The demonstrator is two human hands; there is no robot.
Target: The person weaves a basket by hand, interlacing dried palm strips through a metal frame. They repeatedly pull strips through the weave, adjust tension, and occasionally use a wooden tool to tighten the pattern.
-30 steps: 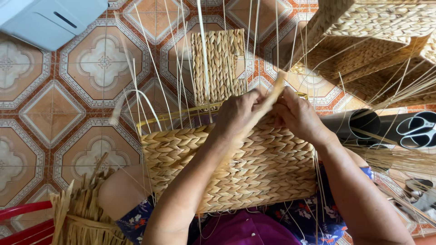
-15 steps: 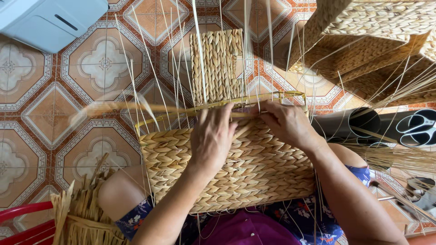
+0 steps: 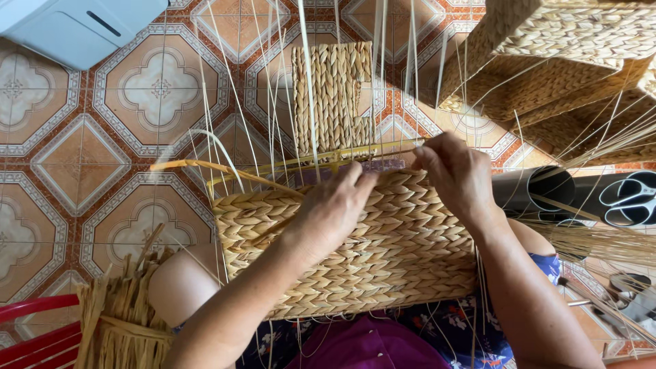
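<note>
Behind the half-woven basket (image 3: 355, 253), upright reeds (image 3: 307, 89) crowd both hands, left grip (image 3: 335, 208) and right grip (image 3: 454, 178) pinching its rim strand (image 3: 225, 169).

Woven straw basket (image 3: 383, 260), tan braided weave, unfinished, lies centre frame across the lap. Loose upright stakes (image 3: 309, 89) rise from its top edge; yellow weaving strand (image 3: 225, 169) runs along the rim.

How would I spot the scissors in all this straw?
Start at the big woven basket on the person's lap and look past its right edge. Beside the black tubes lie the scissors: pale looped handles, the only smooth thing among loose straw.
</note>
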